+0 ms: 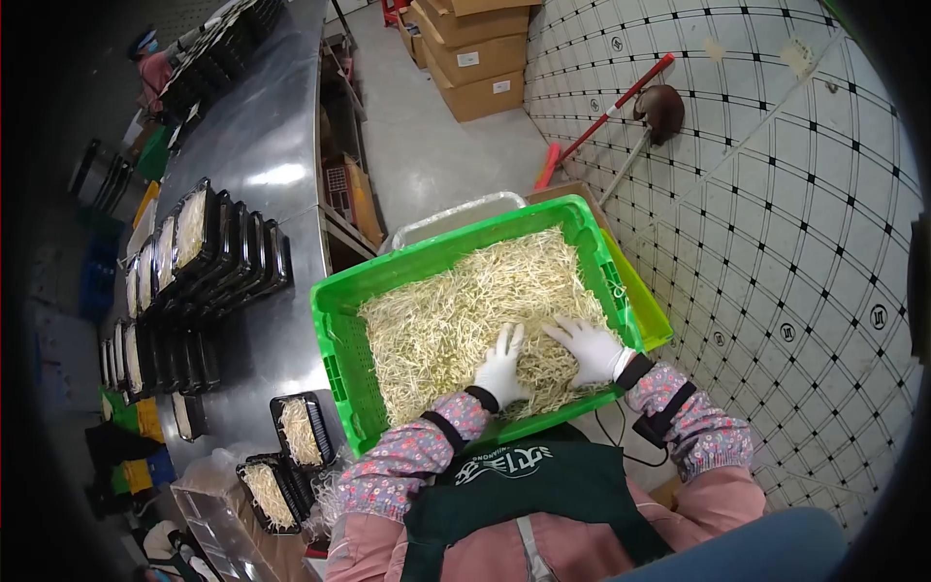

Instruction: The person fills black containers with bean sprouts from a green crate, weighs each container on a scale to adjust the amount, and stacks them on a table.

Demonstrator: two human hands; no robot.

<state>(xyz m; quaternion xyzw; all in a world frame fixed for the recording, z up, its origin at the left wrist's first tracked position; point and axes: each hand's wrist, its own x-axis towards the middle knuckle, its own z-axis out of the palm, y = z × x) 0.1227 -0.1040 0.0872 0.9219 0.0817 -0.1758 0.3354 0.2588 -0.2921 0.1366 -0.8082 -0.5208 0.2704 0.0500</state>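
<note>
Head view | here's my left hand [500, 371], my right hand [590, 351] alongside, both wide on the sprouts [456, 301] inside the green crate [339, 359], splayed likely to spare loose strands; anything pinched beneath, can't tell | black trays [320, 417] left of the crate, presumably for easy reach

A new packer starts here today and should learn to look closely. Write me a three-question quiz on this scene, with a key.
1. True or false: the left hand and the right hand both wear white gloves.
2. What colour is the crate that holds the sprouts?
A) Red
B) Green
C) Blue
3. Fill in the gap: the stacked black trays stand on the metal table, to the person's ____ of the crate.

Key:
1. True
2. B
3. left
</note>
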